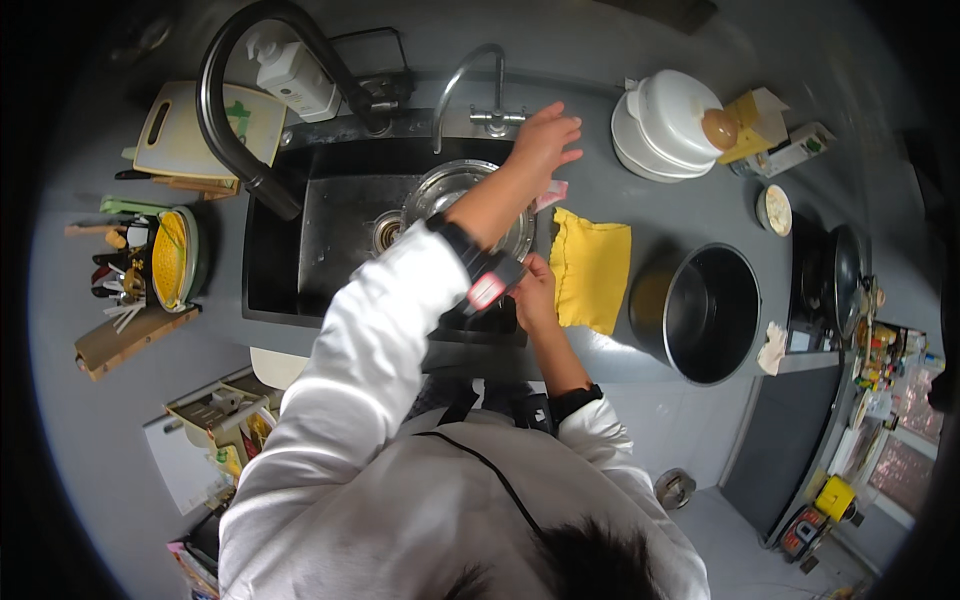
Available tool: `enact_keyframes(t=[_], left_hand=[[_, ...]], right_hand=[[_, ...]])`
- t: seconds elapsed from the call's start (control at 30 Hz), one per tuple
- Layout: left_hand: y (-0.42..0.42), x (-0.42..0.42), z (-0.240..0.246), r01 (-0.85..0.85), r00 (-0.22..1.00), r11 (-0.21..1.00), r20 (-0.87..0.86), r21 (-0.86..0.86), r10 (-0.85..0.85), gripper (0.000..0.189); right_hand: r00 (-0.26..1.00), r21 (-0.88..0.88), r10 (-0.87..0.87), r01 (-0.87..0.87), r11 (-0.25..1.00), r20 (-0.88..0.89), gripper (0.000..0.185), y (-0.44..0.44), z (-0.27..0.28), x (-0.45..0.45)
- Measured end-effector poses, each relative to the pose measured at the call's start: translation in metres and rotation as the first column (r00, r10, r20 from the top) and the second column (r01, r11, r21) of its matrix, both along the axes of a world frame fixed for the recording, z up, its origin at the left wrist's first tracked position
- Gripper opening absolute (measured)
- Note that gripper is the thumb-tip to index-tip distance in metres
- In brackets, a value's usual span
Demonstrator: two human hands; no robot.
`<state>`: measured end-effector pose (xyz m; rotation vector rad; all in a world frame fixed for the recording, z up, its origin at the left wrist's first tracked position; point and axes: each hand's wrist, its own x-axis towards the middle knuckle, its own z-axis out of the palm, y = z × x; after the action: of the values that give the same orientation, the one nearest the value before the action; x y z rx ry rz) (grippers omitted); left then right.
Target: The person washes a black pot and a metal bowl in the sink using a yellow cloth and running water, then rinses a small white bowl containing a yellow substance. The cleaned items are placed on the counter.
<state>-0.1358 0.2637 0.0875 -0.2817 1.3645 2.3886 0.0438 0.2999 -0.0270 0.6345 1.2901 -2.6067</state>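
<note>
A round stainless steel bowl (pixel 454 174) stands over the right part of the black sink (pixel 330 240). My left arm crosses above it, and my left hand (pixel 544 142) is raised with its fingers apart beside the small chrome faucet (pixel 498 82). At the bowl's near right edge, my right hand (pixel 536 292) pinches the rim; my left wrist strap partly hides this. A pink and white item (pixel 553 195) lies below my left hand, partly covered. The yellow cloth (pixel 592 270) is spread on the counter to the right of my right hand.
A large black faucet (pixel 214 90) arches over the sink's left side. To the right stand a deep dark pot (pixel 712 315), a white lidded pot (pixel 660 127) and a small bowl (pixel 775 210). Cutting boards (pixel 180 142), a yellow colander (pixel 171 259) and utensils are at the left.
</note>
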Motion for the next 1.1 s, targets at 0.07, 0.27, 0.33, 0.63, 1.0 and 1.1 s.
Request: enact_keyframes(t=[0.07,0.27,0.33,0.63,1.0,1.1], left_hand=[[-0.022,0.031,0.024,0.09,0.99,0.996,-0.113,0.013,-0.088,0.043],[-0.131,0.105,0.035,0.102,0.983,0.991,-0.144,-0.081,-0.113,0.032],[-0.166,0.126,0.015,0.047,0.999,0.986,0.03,-0.158,-0.043,0.031],[-0.26,0.223,-0.061,-0.039,0.929,0.964,0.345,-0.264,0.133,0.025],[-0.278,0.222,-0.07,0.062,0.94,0.93,0.334,-0.361,0.067,0.025],[-0.283,0.213,-0.072,0.137,0.953,0.895,0.303,-0.424,-0.003,0.024]], right_hand=[[1.0,0.021,-0.007,0.007,1.0,0.022,0.017,0.008,0.004,0.01],[0.993,0.113,-0.119,0.115,0.987,0.027,0.017,0.043,0.022,0.046],[0.984,0.145,-0.172,0.163,0.976,0.048,0.016,0.054,0.026,0.059],[0.926,0.176,-0.377,0.366,0.914,0.033,0.012,0.096,0.011,0.098],[0.87,0.103,-0.493,0.489,0.866,0.012,0.015,0.106,-0.018,0.106],[0.864,0.052,-0.503,0.501,0.864,0.032,0.013,0.104,-0.019,0.111]])
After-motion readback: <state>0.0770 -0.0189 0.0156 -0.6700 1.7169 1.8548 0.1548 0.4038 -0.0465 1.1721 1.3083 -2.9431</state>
